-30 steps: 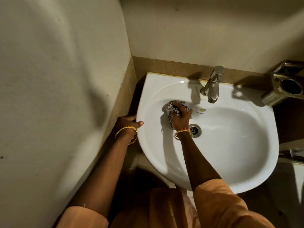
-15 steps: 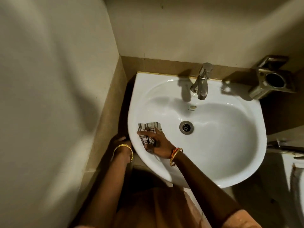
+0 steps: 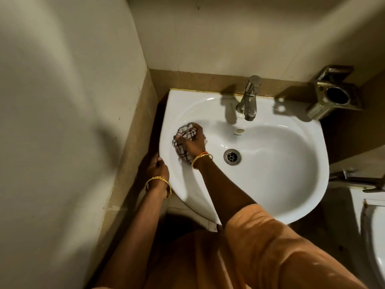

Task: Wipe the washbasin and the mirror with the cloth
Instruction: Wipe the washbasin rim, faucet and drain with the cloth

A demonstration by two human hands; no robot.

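A white washbasin (image 3: 281, 184) is fixed in the corner, with a metal tap (image 3: 249, 99) at the back and a drain (image 3: 232, 156) in the bowl. My right hand (image 3: 194, 140) presses a bunched checked cloth (image 3: 183, 140) against the bowl's left inner wall, left of the drain. My left hand (image 3: 155, 167) grips the basin's left outer rim, next to the side wall. No mirror is in view.
A metal holder (image 3: 333, 97) is mounted on the back wall to the right of the tap. A second white fixture (image 3: 375, 236) with a metal fitting (image 3: 358, 180) stands at the right edge. The side wall lies close on the left.
My right hand has slid the cloth from the bowl's lower left up along the left inner wall. A second ago it was near the tap. My left hand stays on the rim.
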